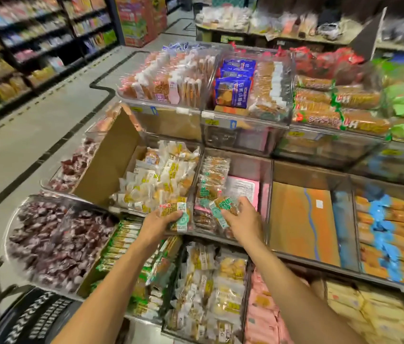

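My left hand (159, 220) grips a small stack of wrapped snack packets (174, 213) with orange contents and green-white labels, held at the front edge of a clear bin. My right hand (241, 220) holds more of the same green-labelled packets (223, 206) over a clear plastic bin (265, 175). That bin holds a row of matching packets (212, 180) on the left and a pink box (245, 188) at its bottom.
A tiered snack display surrounds my hands: a cardboard box of yellow-labelled packets (156, 180) on the left, dark red candies (54, 242), an open orange-bottomed bin (302, 217) on the right, blue-wrapped cakes (392, 229). Store shelves (22, 45) line an aisle to the left.
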The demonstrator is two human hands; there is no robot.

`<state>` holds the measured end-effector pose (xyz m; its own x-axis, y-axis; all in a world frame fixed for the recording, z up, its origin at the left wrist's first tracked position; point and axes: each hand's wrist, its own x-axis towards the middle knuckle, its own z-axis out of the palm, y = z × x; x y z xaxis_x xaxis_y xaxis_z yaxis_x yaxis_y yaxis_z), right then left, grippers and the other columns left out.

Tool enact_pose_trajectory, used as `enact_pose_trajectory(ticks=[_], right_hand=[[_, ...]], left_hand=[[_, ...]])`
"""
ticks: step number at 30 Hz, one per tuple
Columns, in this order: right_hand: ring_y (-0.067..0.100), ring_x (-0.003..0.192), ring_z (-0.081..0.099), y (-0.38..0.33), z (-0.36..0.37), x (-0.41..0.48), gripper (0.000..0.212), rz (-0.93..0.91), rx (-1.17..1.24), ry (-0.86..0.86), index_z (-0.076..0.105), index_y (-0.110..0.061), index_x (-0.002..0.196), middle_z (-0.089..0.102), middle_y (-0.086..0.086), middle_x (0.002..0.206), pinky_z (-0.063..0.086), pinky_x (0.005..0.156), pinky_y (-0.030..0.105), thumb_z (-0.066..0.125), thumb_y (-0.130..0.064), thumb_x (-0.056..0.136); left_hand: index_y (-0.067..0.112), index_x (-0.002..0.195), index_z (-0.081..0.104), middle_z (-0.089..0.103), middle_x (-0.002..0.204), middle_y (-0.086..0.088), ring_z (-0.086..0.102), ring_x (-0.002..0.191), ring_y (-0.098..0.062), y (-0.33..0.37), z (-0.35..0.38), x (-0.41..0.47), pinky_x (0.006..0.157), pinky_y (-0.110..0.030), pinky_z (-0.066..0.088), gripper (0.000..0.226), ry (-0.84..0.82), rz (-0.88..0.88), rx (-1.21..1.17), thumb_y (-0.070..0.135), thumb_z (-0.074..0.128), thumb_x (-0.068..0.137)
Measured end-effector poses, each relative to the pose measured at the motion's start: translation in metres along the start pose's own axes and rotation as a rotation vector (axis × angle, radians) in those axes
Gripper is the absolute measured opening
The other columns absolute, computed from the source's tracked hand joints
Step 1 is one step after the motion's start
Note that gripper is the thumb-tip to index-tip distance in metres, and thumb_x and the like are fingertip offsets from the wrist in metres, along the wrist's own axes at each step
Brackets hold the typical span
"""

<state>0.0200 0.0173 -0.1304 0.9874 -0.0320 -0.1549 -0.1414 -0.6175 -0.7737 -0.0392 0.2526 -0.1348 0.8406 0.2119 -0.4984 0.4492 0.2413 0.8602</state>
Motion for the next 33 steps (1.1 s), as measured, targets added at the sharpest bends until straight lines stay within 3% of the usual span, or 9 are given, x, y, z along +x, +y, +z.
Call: enact_pose_trajectory(ticks=[3,7,10,14,18,21,24,28,33], right_hand=[[0.023,0.087,0.062,-0.012,0.018,0.002,0.034,-0.124,-0.263,-0.012,0.050,-0.026,0.110,0.063,-0.005,0.095,0.044,0.065,0.037,0.075,-0.042,0.092],[0.025,0.108,0.062,-0.020,0.048,0.009,0.041,-0.253,-0.490,-0.103,0.054,-0.021,0.126,0.066,0.001,0.113,0.051,0.086,0.038,0.075,-0.037,0.094],[0.026,0.123,0.057,-0.018,0.063,0.015,0.050,-0.241,-0.478,-0.134,0.057,-0.020,0.136,0.062,0.002,0.129,0.050,0.103,0.042,0.078,-0.033,0.092],[0.024,0.131,0.053,-0.013,0.068,0.013,0.064,-0.105,-0.321,-0.049,0.052,-0.017,0.144,0.054,0.003,0.140,0.046,0.111,0.040,0.082,-0.028,0.089],[0.025,0.119,0.058,-0.008,0.064,0.012,0.069,0.132,-0.053,0.087,0.046,-0.014,0.139,0.055,0.005,0.129,0.051,0.095,0.037,0.087,-0.024,0.084],[0.019,0.090,0.063,-0.011,0.059,0.017,0.050,0.243,-0.041,0.023,0.052,-0.013,0.117,0.064,0.002,0.104,0.044,0.066,0.030,0.086,-0.033,0.086],[0.018,0.091,0.063,-0.011,0.062,0.020,0.048,0.210,-0.014,-0.019,0.061,-0.012,0.127,0.071,0.004,0.115,0.047,0.076,0.029,0.083,-0.033,0.089],[0.023,0.125,0.064,-0.006,0.062,0.017,0.063,0.192,0.115,-0.033,0.056,-0.013,0.148,0.065,0.006,0.142,0.051,0.108,0.037,0.080,-0.026,0.092],[0.020,0.110,0.065,-0.004,0.058,0.019,0.049,0.227,0.117,-0.026,0.061,-0.012,0.135,0.070,0.004,0.132,0.052,0.100,0.036,0.079,-0.029,0.093]], left_hand=[[-0.002,0.122,0.067,0.077,0.113,-0.018,0.074,0.105,-0.038,0.000,-0.012,0.004,0.099,-0.054,0.057,0.045,-0.059,-0.032,-0.019,0.023,0.083,0.088],[-0.003,0.131,0.058,0.076,0.118,-0.018,0.074,0.108,-0.037,-0.002,-0.021,0.006,0.090,-0.045,0.059,0.071,-0.134,-0.052,0.001,0.033,0.091,0.079],[-0.002,0.128,0.061,0.076,0.116,-0.017,0.075,0.105,-0.034,-0.001,-0.022,0.008,0.087,-0.042,0.060,0.064,-0.178,-0.052,0.028,0.031,0.088,0.081],[-0.002,0.131,0.058,0.077,0.117,-0.013,0.074,0.110,-0.033,0.001,-0.025,0.008,0.103,-0.055,0.055,0.078,-0.198,-0.049,0.044,0.038,0.093,0.074],[-0.001,0.127,0.062,0.077,0.115,-0.015,0.075,0.107,-0.035,0.003,-0.024,0.008,0.105,-0.057,0.053,0.058,-0.219,-0.068,0.045,0.030,0.084,0.083],[-0.001,0.134,0.058,0.077,0.117,-0.013,0.074,0.109,-0.033,0.004,-0.027,0.008,0.105,-0.056,0.053,0.079,-0.205,-0.074,0.063,0.038,0.092,0.074],[0.005,0.144,0.051,0.075,0.124,-0.006,0.073,0.114,-0.027,0.000,-0.030,0.013,0.103,-0.054,0.056,0.114,-0.212,-0.049,0.084,0.057,0.100,0.056],[0.008,0.142,0.053,0.070,0.134,-0.004,0.069,0.118,-0.024,0.003,-0.028,0.010,0.101,-0.051,0.057,0.116,-0.203,-0.037,0.115,0.065,0.097,0.050],[0.011,0.138,0.055,0.064,0.142,-0.002,0.063,0.125,-0.024,0.009,-0.027,0.009,0.106,-0.051,0.052,0.106,-0.210,-0.024,0.123,0.059,0.098,0.054]])
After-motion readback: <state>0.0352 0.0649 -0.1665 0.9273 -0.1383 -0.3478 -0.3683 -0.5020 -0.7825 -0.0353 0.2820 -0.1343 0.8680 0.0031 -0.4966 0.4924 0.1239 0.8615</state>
